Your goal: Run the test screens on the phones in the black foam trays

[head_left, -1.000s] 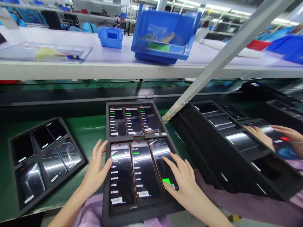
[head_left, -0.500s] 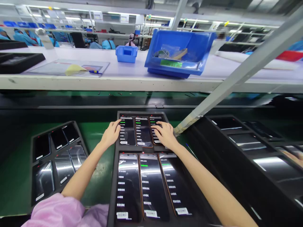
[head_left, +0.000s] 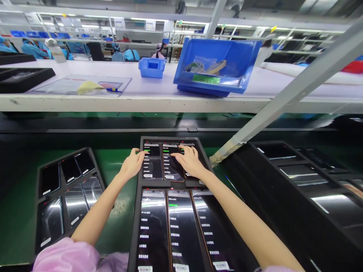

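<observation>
A black foam tray (head_left: 138,184) lies in front of me with two rows of smartphones, their screens lit with menu lists. My left hand (head_left: 132,163) reaches over the tray's left edge, its fingertips at the screen of the far-left phone (head_left: 153,164). Over the far row's right side is my right hand (head_left: 190,160), fingers spread. Its thumb is at the far-middle phone (head_left: 169,162), and its other fingers lie over the far-right phone (head_left: 187,144), partly hiding it. Neither hand holds anything. In the near row are a left phone (head_left: 154,226), a middle phone (head_left: 184,226) and a right phone (head_left: 211,230).
Another tray of dark-screened phones (head_left: 38,211) lies left on the green surface. More black trays (head_left: 241,181) are at right, beside a slanted metal post (head_left: 255,121). A white shelf (head_left: 113,102) ahead carries blue bins (head_left: 218,90). People sit far behind.
My right hand has shifted left, its thumb moving from the far-right phone to the far-middle one. My left hand's fingertips are slightly lower on the far-left phone. The view has tilted slightly.
</observation>
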Tool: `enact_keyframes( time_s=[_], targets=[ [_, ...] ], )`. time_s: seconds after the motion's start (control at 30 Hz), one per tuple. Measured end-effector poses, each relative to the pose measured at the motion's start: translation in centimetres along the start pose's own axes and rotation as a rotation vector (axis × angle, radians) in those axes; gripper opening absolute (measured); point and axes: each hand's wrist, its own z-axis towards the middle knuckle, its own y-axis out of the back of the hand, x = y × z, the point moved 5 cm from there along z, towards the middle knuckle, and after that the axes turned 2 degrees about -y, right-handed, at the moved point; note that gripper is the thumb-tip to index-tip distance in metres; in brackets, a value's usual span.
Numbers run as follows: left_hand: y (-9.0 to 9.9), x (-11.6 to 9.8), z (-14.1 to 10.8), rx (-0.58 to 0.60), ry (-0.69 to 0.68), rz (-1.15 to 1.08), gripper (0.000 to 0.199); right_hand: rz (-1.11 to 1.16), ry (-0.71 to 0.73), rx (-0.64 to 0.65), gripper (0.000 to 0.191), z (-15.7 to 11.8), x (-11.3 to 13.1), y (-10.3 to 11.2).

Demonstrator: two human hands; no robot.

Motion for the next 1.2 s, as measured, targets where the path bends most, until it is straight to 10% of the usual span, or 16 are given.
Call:
enact_keyframes(
  time_s=[0.73,1.2],
  targets=[
    [-1.2,0.4,-1.6,-0.159,-0.025,-0.384,0.048,0.014,-0.328,-0.269,0.048,-3.2,-4.8,3.2],
    [-3.7,-0.5,-3.0,-0.268,0.119,-0.835,0.054,0.134,-0.115,-0.146,0.048,-4.1,-3.8,2.8]
  ],
)
